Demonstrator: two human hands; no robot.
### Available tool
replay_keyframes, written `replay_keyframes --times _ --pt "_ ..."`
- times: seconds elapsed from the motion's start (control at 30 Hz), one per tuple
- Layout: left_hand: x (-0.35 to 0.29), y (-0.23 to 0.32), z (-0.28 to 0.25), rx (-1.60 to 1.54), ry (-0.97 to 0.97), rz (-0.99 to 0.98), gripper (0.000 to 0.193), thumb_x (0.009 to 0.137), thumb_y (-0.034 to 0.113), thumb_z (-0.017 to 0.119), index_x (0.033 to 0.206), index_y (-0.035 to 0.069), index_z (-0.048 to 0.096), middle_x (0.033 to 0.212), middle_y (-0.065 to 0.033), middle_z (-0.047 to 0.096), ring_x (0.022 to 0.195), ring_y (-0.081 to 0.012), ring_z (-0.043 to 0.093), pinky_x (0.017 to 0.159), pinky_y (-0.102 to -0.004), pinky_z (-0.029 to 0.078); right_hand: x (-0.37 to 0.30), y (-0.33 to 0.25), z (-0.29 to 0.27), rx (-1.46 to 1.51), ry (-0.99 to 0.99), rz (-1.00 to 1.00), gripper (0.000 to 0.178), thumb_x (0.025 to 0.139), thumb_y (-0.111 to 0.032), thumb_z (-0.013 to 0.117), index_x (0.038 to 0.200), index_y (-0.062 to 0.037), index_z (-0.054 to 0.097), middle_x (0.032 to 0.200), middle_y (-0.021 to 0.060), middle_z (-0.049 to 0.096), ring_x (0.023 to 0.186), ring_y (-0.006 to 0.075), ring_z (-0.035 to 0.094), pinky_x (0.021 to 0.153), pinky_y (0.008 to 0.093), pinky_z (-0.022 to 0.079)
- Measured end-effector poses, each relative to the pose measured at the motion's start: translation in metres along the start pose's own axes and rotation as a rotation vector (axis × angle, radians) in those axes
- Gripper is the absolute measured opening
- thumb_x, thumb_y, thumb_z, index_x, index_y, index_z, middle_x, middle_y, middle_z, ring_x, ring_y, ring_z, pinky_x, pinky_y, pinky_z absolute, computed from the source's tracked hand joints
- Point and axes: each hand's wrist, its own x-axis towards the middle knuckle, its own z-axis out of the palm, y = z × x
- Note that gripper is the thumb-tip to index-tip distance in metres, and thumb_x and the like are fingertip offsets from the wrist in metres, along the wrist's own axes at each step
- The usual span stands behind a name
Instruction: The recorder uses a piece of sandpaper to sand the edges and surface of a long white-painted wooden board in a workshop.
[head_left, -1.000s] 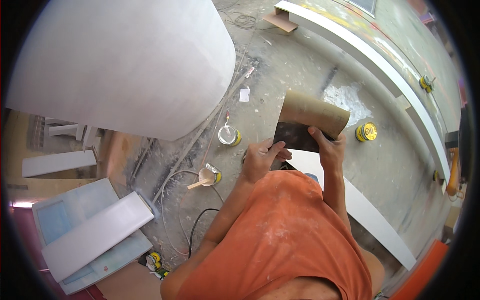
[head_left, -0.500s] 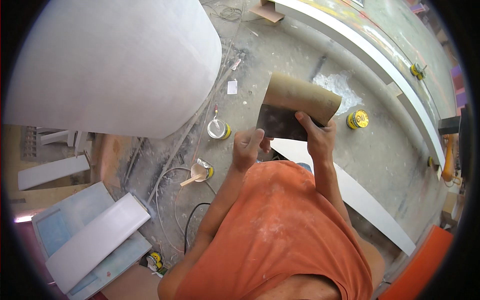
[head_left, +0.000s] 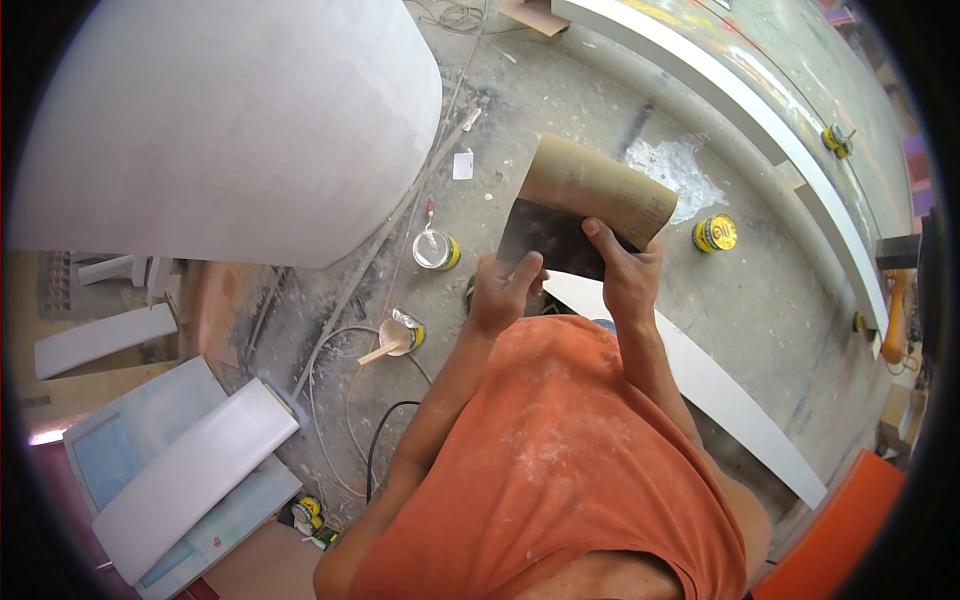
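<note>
Between my two hands I hold a sheet of sandpaper (head_left: 600, 190) up in front of my chest. Its dark grit face shows along the near part, while the tan backing curls over at the far side. My left hand (head_left: 508, 290) pinches the near left corner, thumb on top. On the right, my right hand (head_left: 630, 265) grips the near right part, its thumb pressed on the dark face and the fingers behind. Both hands look dusty.
A large pale curved panel (head_left: 230, 130) fills the upper left. Tins stand on the concrete floor: an open one (head_left: 436, 250), one with a stick (head_left: 403, 330), a yellow-topped one (head_left: 715, 233). White panels (head_left: 200, 480) lie lower left. A long white beam (head_left: 720, 90) curves along the right.
The sandpaper has shifted slightly left and nearer the upper edge. My left thumb now lies farther onto the sheet, and more of the backing faces me.
</note>
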Motion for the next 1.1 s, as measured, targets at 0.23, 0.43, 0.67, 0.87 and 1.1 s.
replay_keyframes --times 0.23,0.43,0.67,0.87,1.1 --pt "-0.003 -0.003 -0.003 0.092 -0.076 -0.028 0.029 0.100 0.024 0.066 0.087 -0.002 0.070 0.069 -0.0052 0.066 0.057 -0.0107 0.058 0.051 -0.0270 0.045 -0.001 -0.001 0.003 -0.008 -0.035 0.027 0.021 0.089 -0.012 0.080 0.104 0.0011 0.074 0.096 0.0038 0.074 0.086 0.0101 0.066 0.076 0.0255 0.052" --pt "-0.001 -0.006 0.000 0.049 -0.041 0.072 0.022 0.098 0.021 0.068 0.094 -0.001 0.068 0.075 -0.0023 0.065 0.061 -0.0086 0.056 0.054 -0.0255 0.045 -0.004 -0.002 0.009 -0.027 -0.018 0.013 0.020 0.090 -0.012 0.079 0.104 0.0013 0.074 0.095 0.0043 0.074 0.085 0.0112 0.067 0.075 0.0256 0.053" --pt "-0.003 -0.009 0.008 -0.089 -0.156 0.033 0.019 0.098 0.015 0.068 0.109 0.000 0.064 0.083 -0.0011 0.064 0.063 -0.0083 0.055 0.054 -0.0225 0.043 -0.006 -0.006 0.013 0.061 -0.033 0.051 0.018 0.090 -0.011 0.078 0.102 0.0013 0.074 0.092 0.0052 0.074 0.078 0.0104 0.067 0.069 0.0251 0.054" --pt "-0.005 -0.009 0.011 0.159 -0.042 0.130 0.019 0.101 0.017 0.063 0.097 -0.001 0.067 0.075 -0.0025 0.063 0.063 -0.0092 0.054 0.056 -0.0267 0.043 -0.006 -0.003 0.015 -0.006 0.008 0.022 0.018 0.090 -0.012 0.078 0.102 0.0020 0.073 0.090 0.0057 0.073 0.075 0.0110 0.067 0.062 0.0256 0.055" --pt "-0.001 -0.013 0.020 0.022 -0.143 0.156 0.024 0.099 0.018 0.066 0.085 -0.002 0.066 0.072 -0.0032 0.062 0.057 -0.0075 0.051 0.050 -0.0244 0.040 -0.005 -0.005 0.015 0.079 -0.002 0.047 0.020 0.090 -0.014 0.078 0.101 0.0018 0.072 0.086 0.0051 0.071 0.068 0.0113 0.065 0.054 0.0253 0.053"
